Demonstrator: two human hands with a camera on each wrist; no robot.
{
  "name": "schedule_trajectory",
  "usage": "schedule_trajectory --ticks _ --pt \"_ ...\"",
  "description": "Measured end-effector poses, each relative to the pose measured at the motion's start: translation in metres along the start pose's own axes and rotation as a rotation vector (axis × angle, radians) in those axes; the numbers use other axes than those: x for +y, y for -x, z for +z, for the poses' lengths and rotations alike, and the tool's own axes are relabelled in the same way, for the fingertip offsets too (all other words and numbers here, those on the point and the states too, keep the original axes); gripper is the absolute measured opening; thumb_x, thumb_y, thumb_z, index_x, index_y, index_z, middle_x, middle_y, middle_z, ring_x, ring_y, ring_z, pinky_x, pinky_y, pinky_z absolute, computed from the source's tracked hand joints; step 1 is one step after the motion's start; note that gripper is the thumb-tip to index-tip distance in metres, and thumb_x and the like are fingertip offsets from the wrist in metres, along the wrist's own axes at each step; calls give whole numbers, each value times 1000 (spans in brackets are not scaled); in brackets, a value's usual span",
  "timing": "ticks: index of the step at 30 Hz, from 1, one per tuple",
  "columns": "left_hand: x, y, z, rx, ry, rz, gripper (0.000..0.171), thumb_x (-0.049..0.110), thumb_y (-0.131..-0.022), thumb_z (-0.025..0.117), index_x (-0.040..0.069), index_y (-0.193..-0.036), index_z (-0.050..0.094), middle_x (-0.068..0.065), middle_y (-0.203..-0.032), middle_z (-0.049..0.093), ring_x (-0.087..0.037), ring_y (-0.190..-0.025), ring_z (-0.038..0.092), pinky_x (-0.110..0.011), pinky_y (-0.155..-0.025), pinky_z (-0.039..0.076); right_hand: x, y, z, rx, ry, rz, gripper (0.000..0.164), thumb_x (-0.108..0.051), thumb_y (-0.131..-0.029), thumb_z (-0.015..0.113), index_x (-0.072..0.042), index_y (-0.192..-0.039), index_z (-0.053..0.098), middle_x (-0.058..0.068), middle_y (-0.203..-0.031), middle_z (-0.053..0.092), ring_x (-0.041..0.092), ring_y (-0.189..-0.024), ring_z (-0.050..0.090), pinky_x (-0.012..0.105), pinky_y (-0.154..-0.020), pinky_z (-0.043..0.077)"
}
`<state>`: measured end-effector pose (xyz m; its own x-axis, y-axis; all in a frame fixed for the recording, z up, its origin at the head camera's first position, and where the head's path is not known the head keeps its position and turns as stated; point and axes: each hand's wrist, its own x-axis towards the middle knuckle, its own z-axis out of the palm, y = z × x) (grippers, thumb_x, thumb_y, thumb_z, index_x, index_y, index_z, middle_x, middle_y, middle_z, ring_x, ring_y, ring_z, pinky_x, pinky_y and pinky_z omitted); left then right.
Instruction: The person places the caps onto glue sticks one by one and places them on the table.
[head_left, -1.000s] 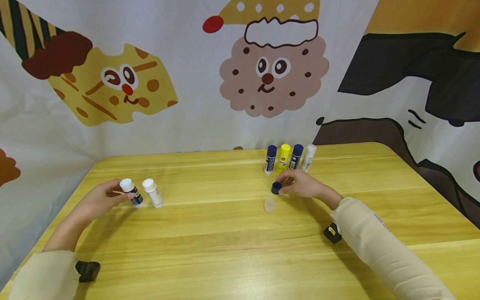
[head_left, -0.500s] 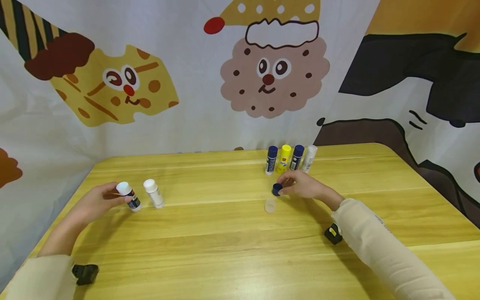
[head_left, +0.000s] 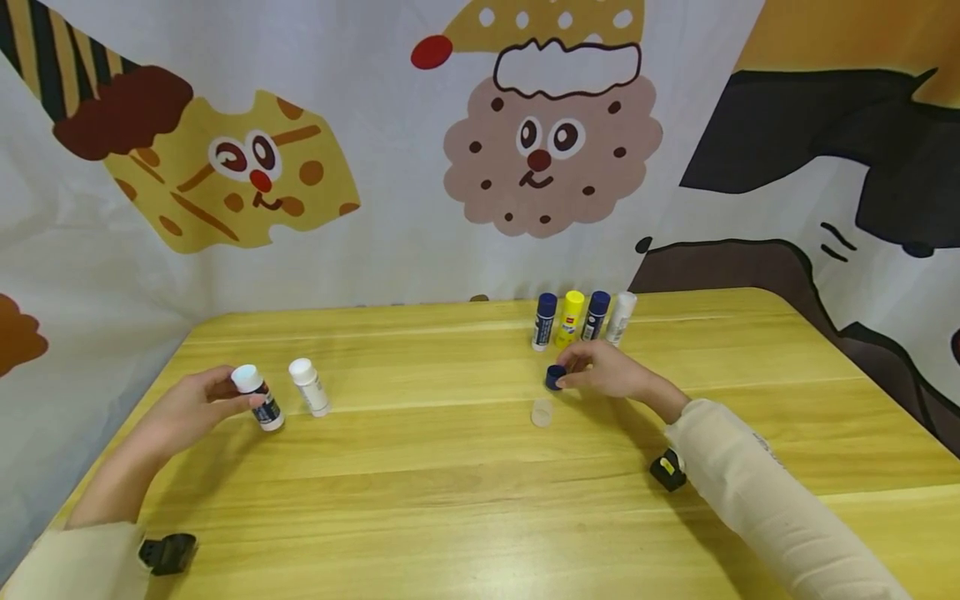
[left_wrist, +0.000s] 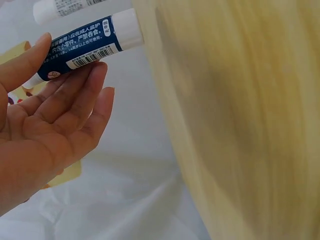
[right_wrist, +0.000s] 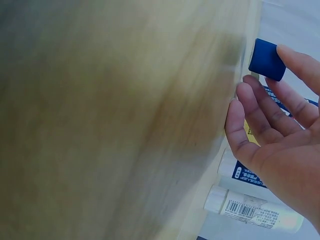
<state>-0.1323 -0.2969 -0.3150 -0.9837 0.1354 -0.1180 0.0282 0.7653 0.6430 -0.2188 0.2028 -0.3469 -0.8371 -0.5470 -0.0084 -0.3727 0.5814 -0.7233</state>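
My left hand (head_left: 191,408) pinches a glue stick (head_left: 267,411) with a dark blue label between thumb and fingers. Its white upper part shows no blue cap, and its white base is toward the table. Just right of it stands a white glue stick (head_left: 311,389), also with a white top. In the left wrist view, the held glue stick (left_wrist: 82,47) shows a barcode. Over on the right, my right hand (head_left: 606,371) pinches a dark blue cap (head_left: 555,377) between thumb and index finger; the cap (right_wrist: 267,60) stands out plainly in the right wrist view.
Behind my right hand, a row stands near the table's back edge: a blue glue stick (head_left: 544,322), a yellow one (head_left: 570,319), another blue one (head_left: 596,316) and a white one (head_left: 621,318). A translucent cap (head_left: 542,412) lies in front of the blue cap.
My left hand has drawn the blue-labelled glue stick slightly left and toward me, widening the gap to the white glue stick. The right hand stays at the blue cap, practically still.
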Motion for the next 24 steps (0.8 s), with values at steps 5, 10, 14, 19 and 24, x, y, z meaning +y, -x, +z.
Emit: schedule_trajectory --ticks 5,10,14,19,24 --pt "6 3 2 7 -21 19 48 37 -92 54 -3 -118 52 -24 -114 57 -41 -106 50 -48 -73 45 2 0 0 7 4 13 20 -11 -81 70 1 -96 62 4 -86 63 19 -79 57 32 -68 47" --pt "14 7 3 19 -21 78 41 31 -92 56 -3 -115 54 -21 -111 59 -40 -107 50 -51 -78 43 0 2 -1 18 1 32 20 -13 -81 70 1 -94 62 5 -86 62 19 -79 56 32 -68 46" --pt "20 10 4 24 -21 117 36 27 -91 57 -2 -113 55 -18 -109 60 -39 -105 52 -51 -79 43 -2 3 -2 33 -6 50 21 -14 -80 71 1 -93 62 5 -87 62 19 -81 55 32 -68 45" --pt "26 12 7 12 -21 135 35 27 -90 59 -2 -111 55 -16 -106 61 -39 -103 54 -51 -78 45 -4 5 -3 51 -17 45 21 -12 -79 72 1 -90 61 6 -86 62 20 -82 57 32 -69 45" --pt "32 14 10 -1 -16 158 34 26 -90 60 -1 -111 56 -13 -106 60 -35 -100 56 -47 -77 47 -4 6 -5 60 -31 39 19 -11 -79 72 0 -88 60 7 -86 62 20 -82 58 33 -70 45"
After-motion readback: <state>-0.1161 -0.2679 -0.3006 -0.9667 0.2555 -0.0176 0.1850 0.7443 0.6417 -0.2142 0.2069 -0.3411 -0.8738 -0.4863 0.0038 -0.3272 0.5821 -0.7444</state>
